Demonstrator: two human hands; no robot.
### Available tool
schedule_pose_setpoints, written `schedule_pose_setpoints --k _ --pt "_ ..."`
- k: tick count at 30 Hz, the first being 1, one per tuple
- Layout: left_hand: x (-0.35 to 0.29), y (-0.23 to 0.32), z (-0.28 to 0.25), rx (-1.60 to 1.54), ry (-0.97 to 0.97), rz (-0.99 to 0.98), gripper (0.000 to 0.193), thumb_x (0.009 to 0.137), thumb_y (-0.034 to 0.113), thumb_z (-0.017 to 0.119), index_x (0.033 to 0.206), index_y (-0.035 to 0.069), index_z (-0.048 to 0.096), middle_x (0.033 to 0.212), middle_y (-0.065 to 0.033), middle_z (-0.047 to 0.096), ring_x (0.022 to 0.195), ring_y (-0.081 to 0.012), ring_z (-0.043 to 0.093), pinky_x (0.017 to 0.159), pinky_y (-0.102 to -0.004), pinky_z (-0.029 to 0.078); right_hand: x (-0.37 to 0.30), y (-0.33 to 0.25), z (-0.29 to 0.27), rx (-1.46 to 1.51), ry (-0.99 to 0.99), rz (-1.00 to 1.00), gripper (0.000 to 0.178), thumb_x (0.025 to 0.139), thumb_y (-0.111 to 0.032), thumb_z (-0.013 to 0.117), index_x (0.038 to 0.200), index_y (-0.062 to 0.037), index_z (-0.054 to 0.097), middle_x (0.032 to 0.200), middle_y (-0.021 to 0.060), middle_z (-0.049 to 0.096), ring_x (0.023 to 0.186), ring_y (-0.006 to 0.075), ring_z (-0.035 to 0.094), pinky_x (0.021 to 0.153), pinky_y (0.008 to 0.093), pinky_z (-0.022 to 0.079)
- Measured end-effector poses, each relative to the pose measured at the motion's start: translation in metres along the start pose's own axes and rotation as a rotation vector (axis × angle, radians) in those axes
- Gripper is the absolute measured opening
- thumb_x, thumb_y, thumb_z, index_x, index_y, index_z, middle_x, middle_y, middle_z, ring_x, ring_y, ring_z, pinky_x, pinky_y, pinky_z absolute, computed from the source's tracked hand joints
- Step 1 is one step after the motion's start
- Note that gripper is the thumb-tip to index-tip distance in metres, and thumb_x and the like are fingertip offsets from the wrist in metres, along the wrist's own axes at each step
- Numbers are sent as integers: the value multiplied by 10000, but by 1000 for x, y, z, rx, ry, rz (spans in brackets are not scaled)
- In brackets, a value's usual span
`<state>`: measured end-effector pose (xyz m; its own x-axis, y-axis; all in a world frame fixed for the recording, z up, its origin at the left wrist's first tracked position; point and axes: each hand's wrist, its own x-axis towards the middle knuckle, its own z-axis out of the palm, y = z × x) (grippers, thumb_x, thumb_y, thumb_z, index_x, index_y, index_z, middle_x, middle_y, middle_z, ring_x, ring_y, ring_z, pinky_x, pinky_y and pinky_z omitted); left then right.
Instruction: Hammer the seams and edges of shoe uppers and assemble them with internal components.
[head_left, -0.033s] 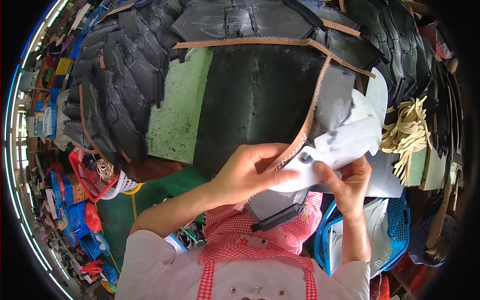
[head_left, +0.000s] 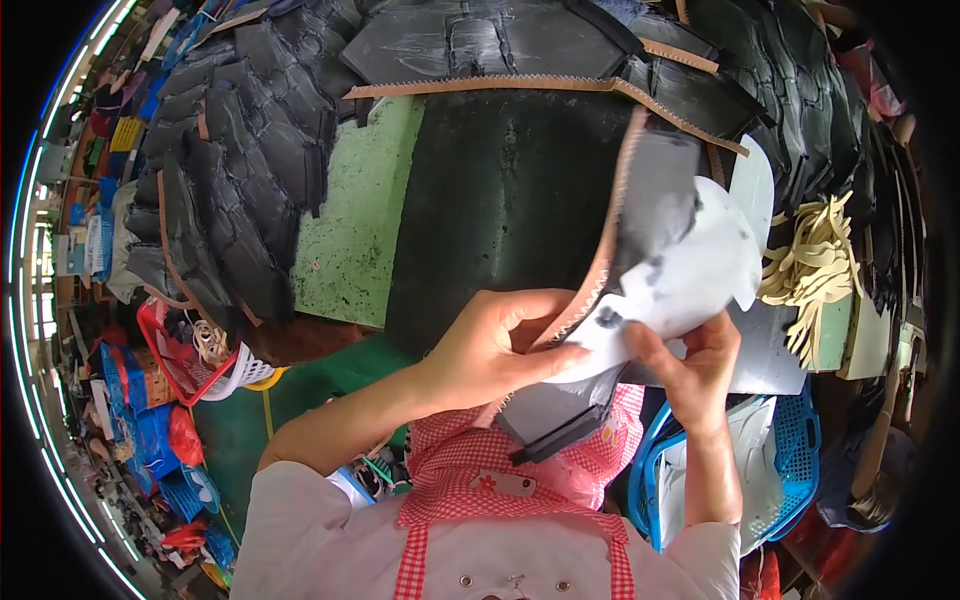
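My left hand (head_left: 500,340) is closed round a dark grey flexible panel (head_left: 655,170), with its thumb on top. A brown strip with a zigzag edge (head_left: 618,200) runs along the panel's left side. Against the panel lies a white, smooth, curved sheet (head_left: 690,255) with dark smudges. My right hand (head_left: 690,370) pinches the sheet's lower edge between thumb and fingers. The panel's lower end, with a thick black bar (head_left: 560,437), hangs over my red checked apron (head_left: 470,455). What the left fingers touch underneath is hidden.
Overlapping dark grey panels (head_left: 250,150) are heaped to the left, back and right. A black board (head_left: 500,200) lies over a pale green one (head_left: 355,220). Cream strips (head_left: 815,265) are bunched at right. A blue basket (head_left: 800,470) stands lower right, a red-and-white basket (head_left: 180,350) at left.
The upper part of the panel and its brown strip have shifted a little left. The white sheet's separate raised flap now looks merged into one surface. Both hands have barely moved.
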<state>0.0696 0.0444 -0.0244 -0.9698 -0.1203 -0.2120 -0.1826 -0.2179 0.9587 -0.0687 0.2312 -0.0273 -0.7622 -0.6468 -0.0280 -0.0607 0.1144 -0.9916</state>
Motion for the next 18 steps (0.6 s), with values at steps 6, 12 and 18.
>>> schedule_pose_setpoints --k 6,12,18 --pt "-5 24 -26 219 -62 123 203 885 82 786 1045 -10 702 698 36 542 641 -6 421 535 -233 332 18 -34 -36 212 -242 -21 515 755 -123 889 1129 28 570 899 64 689 869 136 674 756 266 529" --pt "-7 63 -54 379 -352 1 339 945 100 702 1257 -21 648 822 -5 645 716 -31 474 614 -239 427 44 -71 -50 -222 -417 -140 293 699 -77 905 853 -25 661 909 67 696 746 139 673 698 261 524" --pt "-3 71 -60 340 -383 -25 178 894 119 775 958 -35 714 666 -65 626 531 -125 533 518 -299 383 65 -70 -42 -251 -608 -412 317 626 -144 891 804 -53 644 1327 180 610 1272 341 535 1088 455 362"
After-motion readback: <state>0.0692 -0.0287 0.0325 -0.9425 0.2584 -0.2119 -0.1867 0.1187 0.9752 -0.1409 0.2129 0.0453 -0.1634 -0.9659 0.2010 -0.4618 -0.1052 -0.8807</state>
